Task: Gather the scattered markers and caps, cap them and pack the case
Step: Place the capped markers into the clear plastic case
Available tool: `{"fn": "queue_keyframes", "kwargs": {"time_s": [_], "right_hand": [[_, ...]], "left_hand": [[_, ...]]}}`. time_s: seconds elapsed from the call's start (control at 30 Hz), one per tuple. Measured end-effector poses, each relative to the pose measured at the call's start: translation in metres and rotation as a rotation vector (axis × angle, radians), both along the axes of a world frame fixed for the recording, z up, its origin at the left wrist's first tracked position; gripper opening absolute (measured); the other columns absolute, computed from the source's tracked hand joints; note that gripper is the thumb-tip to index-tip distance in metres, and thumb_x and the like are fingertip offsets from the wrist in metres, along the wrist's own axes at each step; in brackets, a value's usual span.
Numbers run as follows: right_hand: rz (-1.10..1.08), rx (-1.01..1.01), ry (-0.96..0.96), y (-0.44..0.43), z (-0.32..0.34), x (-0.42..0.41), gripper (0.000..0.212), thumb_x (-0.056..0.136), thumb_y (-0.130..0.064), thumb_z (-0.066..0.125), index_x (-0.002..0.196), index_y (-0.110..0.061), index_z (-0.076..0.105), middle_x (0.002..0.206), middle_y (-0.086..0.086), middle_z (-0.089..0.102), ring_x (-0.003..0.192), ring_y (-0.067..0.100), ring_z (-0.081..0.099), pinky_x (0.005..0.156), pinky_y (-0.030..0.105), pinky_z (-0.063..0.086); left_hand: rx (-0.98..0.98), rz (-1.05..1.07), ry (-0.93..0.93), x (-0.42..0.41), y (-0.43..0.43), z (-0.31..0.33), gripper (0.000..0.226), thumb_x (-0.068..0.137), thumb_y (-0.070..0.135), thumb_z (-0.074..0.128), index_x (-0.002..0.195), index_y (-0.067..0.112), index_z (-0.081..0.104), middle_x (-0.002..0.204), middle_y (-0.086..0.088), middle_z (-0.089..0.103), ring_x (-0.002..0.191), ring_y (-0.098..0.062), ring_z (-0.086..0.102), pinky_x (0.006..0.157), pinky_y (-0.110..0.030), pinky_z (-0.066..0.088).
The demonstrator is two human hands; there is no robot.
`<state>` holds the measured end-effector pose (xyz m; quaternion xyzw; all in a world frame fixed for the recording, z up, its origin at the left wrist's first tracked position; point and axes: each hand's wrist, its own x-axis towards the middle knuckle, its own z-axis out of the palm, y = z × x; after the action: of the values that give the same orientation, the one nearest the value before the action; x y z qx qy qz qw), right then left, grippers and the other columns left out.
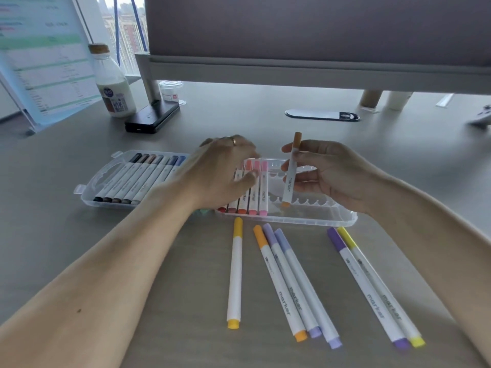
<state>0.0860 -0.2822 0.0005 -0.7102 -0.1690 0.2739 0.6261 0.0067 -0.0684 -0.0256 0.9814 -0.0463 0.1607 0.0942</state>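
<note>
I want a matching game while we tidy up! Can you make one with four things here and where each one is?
Things:
1 orange-brown marker
2 pink marker
3 dark purple marker
4 milk bottle

Places:
A lying on the desk, in front of the case
B standing at the back left
C held in the right hand
D in a slot of the case

Pairs: 1-C, 2-D, 3-A, 4-B
</note>
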Motion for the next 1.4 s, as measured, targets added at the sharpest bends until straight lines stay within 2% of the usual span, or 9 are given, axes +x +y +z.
{"fn": "queue_keyframes", "kwargs": {"time_s": [0.1,0.2,0.37,0.4,0.53,0.67,0.87,1.0,1.4], "right_hand": [[0.016,-0.031,-0.034,0.006,-0.001,-0.002,0.023,0.106,-0.009,0.051,0.125,-0.009,0.065,0.103,0.017,0.072,0.076,0.023,0.076,0.068,0.028,0.063],[0.035,-0.037,-0.079,0.012,-0.003,-0.006,0.025,0.105,-0.007,0.053,0.128,-0.007,0.063,0.083,0.004,0.075,0.068,0.016,0.075,0.071,0.029,0.064],[0.073,-0.166,-0.23,0.015,-0.012,-0.009,0.03,0.099,-0.008,0.063,0.129,-0.014,0.062,0.09,0.006,0.08,0.086,0.024,0.078,0.095,0.055,0.058],[0.077,-0.191,-0.263,0.015,-0.012,-0.009,0.033,0.098,-0.009,0.065,0.131,-0.016,0.062,0.089,0.004,0.08,0.085,0.023,0.078,0.096,0.057,0.056],[0.097,-0.335,-0.517,0.01,-0.011,-0.014,0.048,0.091,-0.016,0.074,0.137,-0.02,0.061,0.081,-0.009,0.079,0.076,0.014,0.077,0.084,0.04,0.062],[0.074,-0.4,-0.643,0.006,-0.014,-0.014,0.055,0.084,-0.027,0.081,0.135,-0.019,0.062,0.079,-0.009,0.079,0.067,0.008,0.074,0.079,0.039,0.062],[0.049,-0.366,-0.636,0.003,-0.021,-0.009,0.061,0.079,-0.032,0.085,0.135,-0.02,0.062,0.08,-0.007,0.078,0.068,0.008,0.074,0.08,0.043,0.062],[0.055,-0.359,-0.626,0.003,-0.022,-0.009,0.063,0.08,-0.033,0.085,0.137,-0.021,0.059,0.081,-0.006,0.078,0.07,0.009,0.074,0.084,0.045,0.062],[0.05,-0.356,-0.622,0.003,-0.026,-0.007,0.064,0.079,-0.032,0.086,0.136,-0.021,0.06,0.078,-0.005,0.077,0.068,0.009,0.074,0.079,0.039,0.061]], "left_hand": [[-0.142,-0.07,-0.131,0.0,-0.006,0.001,0.064,0.095,0.059,0.049,0.149,0.025,0.052,0.15,0.007,0.053,0.136,-0.009,0.05,0.113,-0.034,0.041],[-0.184,-0.142,-0.037,-0.001,-0.013,-0.002,0.091,0.085,0.075,0.057,0.16,0.031,0.032,0.162,0.009,0.037,0.146,-0.008,0.037,0.119,-0.033,0.033],[-0.164,-0.148,0.073,0.003,-0.009,-0.008,0.112,0.069,0.087,0.064,0.162,0.041,0.022,0.167,0.011,0.03,0.151,-0.009,0.03,0.123,-0.044,0.03],[-0.159,-0.147,0.075,0.004,-0.009,-0.008,0.113,0.067,0.087,0.063,0.162,0.041,0.023,0.166,0.012,0.03,0.151,-0.009,0.031,0.123,-0.045,0.03],[-0.155,-0.122,0.096,0.005,-0.008,-0.008,0.112,0.065,0.09,0.061,0.159,0.034,0.034,0.164,0.013,0.035,0.149,-0.009,0.033,0.122,-0.047,0.032],[-0.146,-0.097,0.169,0.004,-0.01,-0.005,0.11,0.063,0.093,0.054,0.155,0.034,0.043,0.162,0.013,0.038,0.147,-0.01,0.036,0.122,-0.043,0.031],[-0.158,-0.064,0.256,0.003,-0.013,0.001,0.11,0.063,0.097,0.056,0.153,0.035,0.046,0.163,0.015,0.037,0.149,-0.009,0.034,0.123,-0.041,0.026],[-0.158,-0.067,0.275,0.001,-0.016,0.004,0.102,0.067,0.088,0.057,0.153,0.034,0.046,0.163,0.014,0.037,0.147,-0.01,0.034,0.114,-0.034,0.026],[-0.121,-0.059,0.279,0.001,-0.017,0.003,0.104,0.066,0.089,0.058,0.154,0.035,0.044,0.164,0.013,0.035,0.148,-0.012,0.034,0.117,-0.039,0.026]]}}
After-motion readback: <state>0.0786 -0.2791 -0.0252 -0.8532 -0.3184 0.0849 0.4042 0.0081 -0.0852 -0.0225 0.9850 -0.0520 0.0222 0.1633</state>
